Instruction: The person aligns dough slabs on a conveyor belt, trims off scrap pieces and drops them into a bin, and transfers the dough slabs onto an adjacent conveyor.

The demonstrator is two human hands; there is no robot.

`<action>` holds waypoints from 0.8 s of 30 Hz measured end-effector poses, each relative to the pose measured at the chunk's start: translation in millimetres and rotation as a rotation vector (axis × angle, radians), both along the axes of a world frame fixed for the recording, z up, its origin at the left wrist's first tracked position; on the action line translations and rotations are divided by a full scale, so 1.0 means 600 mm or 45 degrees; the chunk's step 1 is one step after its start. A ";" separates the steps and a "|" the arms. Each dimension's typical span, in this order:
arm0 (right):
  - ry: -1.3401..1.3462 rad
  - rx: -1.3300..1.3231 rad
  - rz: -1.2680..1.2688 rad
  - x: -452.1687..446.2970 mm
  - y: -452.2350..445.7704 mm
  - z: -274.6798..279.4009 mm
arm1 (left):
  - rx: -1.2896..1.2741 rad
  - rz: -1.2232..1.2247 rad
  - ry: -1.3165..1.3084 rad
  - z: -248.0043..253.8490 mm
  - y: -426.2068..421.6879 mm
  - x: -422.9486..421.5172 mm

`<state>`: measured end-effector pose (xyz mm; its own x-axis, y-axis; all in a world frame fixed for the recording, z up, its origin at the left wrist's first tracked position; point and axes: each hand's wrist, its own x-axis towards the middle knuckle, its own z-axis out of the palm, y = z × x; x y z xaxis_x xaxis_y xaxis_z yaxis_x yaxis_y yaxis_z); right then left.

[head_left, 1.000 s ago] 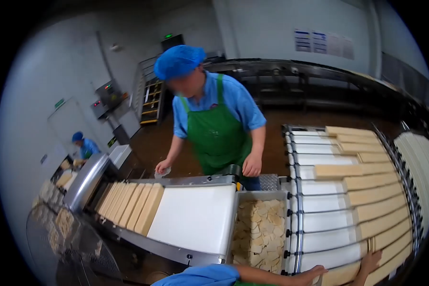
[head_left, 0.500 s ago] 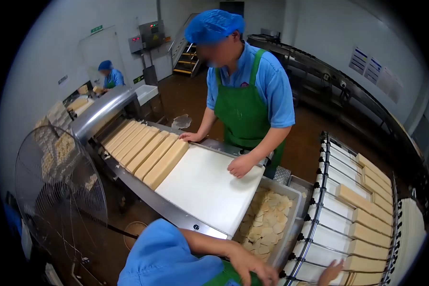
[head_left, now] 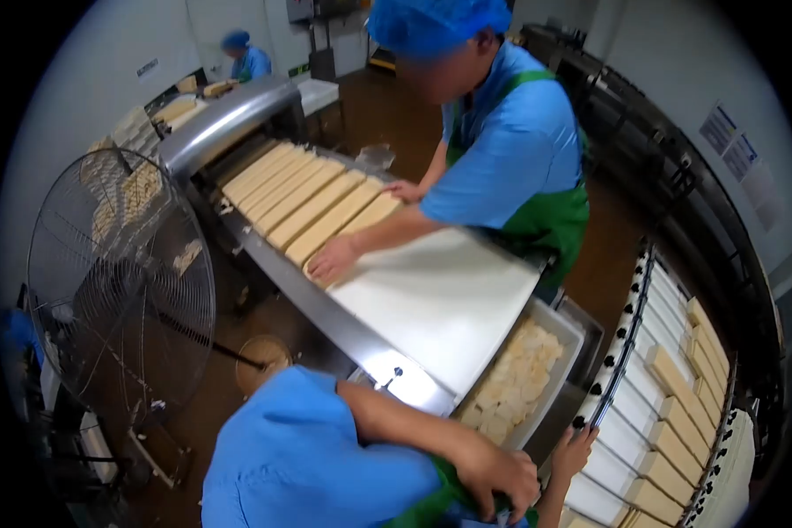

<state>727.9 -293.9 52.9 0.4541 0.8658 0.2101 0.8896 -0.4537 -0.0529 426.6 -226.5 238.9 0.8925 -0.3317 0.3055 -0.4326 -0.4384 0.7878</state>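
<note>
My left hand (head_left: 500, 482) is low in front of my apron, its fingers curled around a small greyish thing too hidden to identify. Beside it, my right hand (head_left: 574, 451) is raised at the near edge of the right-hand conveyor (head_left: 603, 458), fingers slightly apart, with nothing visible in it. Pale long blocks (head_left: 678, 436) lie in the lanes of that conveyor. On the white belt (head_left: 440, 290) to the left, a co-worker's two hands touch the ends of the last pale block (head_left: 370, 216) in a row.
A co-worker in a green apron (head_left: 541, 220) leans over the belt. Below the belt end is a bin (head_left: 575, 339) of thin pale pieces. A caged fan (head_left: 119, 290) stands at left, near a metal machine hood (head_left: 229, 123). Another person (head_left: 253, 63) works farther back.
The view has swung left and down. My hands have come away from the blocks on the right conveyor, toward my body. The co-worker has leaned over and placed both hands on the row's last block.
</note>
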 end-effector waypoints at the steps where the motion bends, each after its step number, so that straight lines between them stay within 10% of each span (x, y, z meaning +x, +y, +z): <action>1: 0.022 -0.016 -0.047 -0.012 0.005 0.011 | -0.045 0.003 0.001 -0.010 -0.005 -0.012; 12: 0.035 -0.062 -0.129 0.015 0.017 -0.020 | -0.821 0.149 -0.123 -0.065 0.071 -0.182; 14: 0.122 -0.150 -0.231 0.005 0.030 -0.008 | -0.932 1.091 0.001 -0.074 0.067 -0.219; 18: -0.277 0.008 -0.166 -0.067 0.060 -0.009 | -0.780 1.823 0.229 -0.197 0.116 -0.352; 24: 0.128 0.277 0.620 -0.306 0.187 0.061 | -0.098 2.987 0.465 -0.331 0.199 -0.590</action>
<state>544.3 -181.4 89.5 0.0381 0.9225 0.3842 0.9799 0.0409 -0.1953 72.8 -107.2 40.5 -0.3958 0.9158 0.0687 0.6554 0.2293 0.7197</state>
